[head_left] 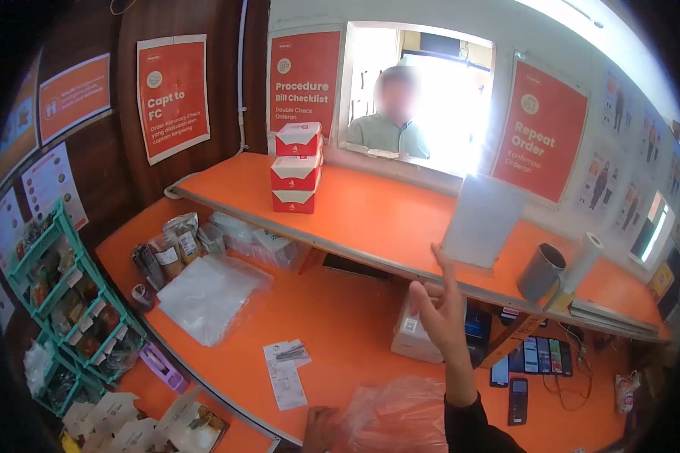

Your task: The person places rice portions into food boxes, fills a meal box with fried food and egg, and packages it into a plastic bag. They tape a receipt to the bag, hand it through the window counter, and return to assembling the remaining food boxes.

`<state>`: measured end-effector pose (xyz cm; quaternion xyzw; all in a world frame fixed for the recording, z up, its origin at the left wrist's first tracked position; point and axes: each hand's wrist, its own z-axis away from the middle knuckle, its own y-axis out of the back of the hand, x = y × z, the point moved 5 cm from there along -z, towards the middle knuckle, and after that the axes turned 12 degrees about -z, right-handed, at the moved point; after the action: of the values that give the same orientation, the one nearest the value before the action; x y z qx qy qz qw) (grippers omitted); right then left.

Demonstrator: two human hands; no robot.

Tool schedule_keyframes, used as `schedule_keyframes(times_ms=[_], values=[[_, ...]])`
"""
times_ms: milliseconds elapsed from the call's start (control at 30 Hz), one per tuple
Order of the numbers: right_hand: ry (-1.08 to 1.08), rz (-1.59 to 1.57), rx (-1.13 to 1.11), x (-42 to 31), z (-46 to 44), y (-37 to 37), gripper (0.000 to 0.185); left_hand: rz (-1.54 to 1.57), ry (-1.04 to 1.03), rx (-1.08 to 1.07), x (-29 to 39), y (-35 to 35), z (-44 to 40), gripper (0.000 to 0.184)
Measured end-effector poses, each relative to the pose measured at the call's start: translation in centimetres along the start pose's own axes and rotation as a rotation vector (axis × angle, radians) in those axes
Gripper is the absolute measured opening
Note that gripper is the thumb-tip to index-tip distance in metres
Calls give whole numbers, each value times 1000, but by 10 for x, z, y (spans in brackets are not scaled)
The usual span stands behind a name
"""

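My right hand [440,313] is raised over the counter, its index finger stretched up and its thumb apart, with nothing in it. The fingertip is at the lower left edge of a blank white panel [482,223] standing on the upper shelf. At the bottom of the view, my left hand [321,429] is low beside a crumpled clear plastic bag [393,415]; its fingers are partly hidden, and whether it grips anything is unclear. A paper receipt [285,377] with a smaller slip lies just above my left hand.
Three red and white boxes [295,181] are stacked on the shelf [378,211]. A mug [541,273] stands at right, above several phones [536,355]. Plastic sheets [208,294], teal racks [79,302] and open food boxes [193,426] are at left. A person [389,124] is behind the window.
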<state>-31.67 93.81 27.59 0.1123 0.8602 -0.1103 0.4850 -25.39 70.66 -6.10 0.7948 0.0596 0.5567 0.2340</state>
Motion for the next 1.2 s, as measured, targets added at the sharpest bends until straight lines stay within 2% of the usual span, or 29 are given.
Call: schedule_keyframes(times_ms=[67, 167, 200, 267, 300, 333, 400, 433, 500, 533, 600, 633, 700, 767, 867, 933, 1000, 1033, 1100, 1133, 1200], values=[[-109, 37, -117, 7, 14, 0, 40, -353, -316, 256, 49, 16, 2, 19], [-336, 234, -408, 27, 46, 11, 23, -367, -307, 193, 53, 16, 1, 22], [-431, 282, -554, 38, 61, 18, 23, -369, -306, 191, 50, 15, 3, 22], [-671, 309, -855, 72, 98, 41, 25, -155, -99, 8, 20, 5, 4, 29], [-815, 287, -1013, 91, 120, 53, 25, -159, -95, 8, 5, -2, 5, 29], [-816, 281, -1020, 107, 134, 60, 25, -113, -58, 10, -15, -10, 7, 29], [-1127, 536, -1059, 146, 176, 85, 31, -68, -10, 19, -24, -11, 14, 28], [-1128, 535, -1068, 171, 198, 95, 31, -81, -19, 44, -16, -5, 10, 26], [-687, 844, -943, 215, 224, 115, 53, -20, 21, 123, -14, 1, 11, 27], [-687, 840, -948, 225, 239, 118, 53, -23, 25, 126, -18, -2, 17, 27], [-957, 986, -597, 242, 255, 137, 75, 309, 192, 222, -28, -1, 26, 34], [-951, 983, -602, 245, 258, 142, 75, 305, 192, 228, -22, -1, 33, 34], [-917, 822, -587, 247, 265, 158, 91, 359, 267, 309, -12, 4, 56, 32], [-857, 889, -585, 273, 274, 177, 93, 335, 290, 368, -9, 10, 81, 31], [-798, 888, -513, 266, 278, 186, 94, 367, 336, 527, 5, 21, 119, 27], [-901, 1118, -585, 204, 249, 167, 84, 322, 373, 652, 3, 35, 152, 27], [-638, 1114, -722, 188, 235, 159, 60, 407, 458, 846, -3, 40, 189, 21], [-525, 1028, -705, 168, 224, 141, 48, 376, 442, 906, -3, 46, 206, 19], [-353, 697, -679, 128, 200, 89, 32, 532, 636, 1094, -18, 53, 243, 15], [-306, 469, -650, 112, 194, 64, 26, 608, 624, 1226, -22, 54, 261, 13], [-353, 354, -773, 89, 201, 9, 24, 469, 650, 1318, -31, 61, 299, 11]])
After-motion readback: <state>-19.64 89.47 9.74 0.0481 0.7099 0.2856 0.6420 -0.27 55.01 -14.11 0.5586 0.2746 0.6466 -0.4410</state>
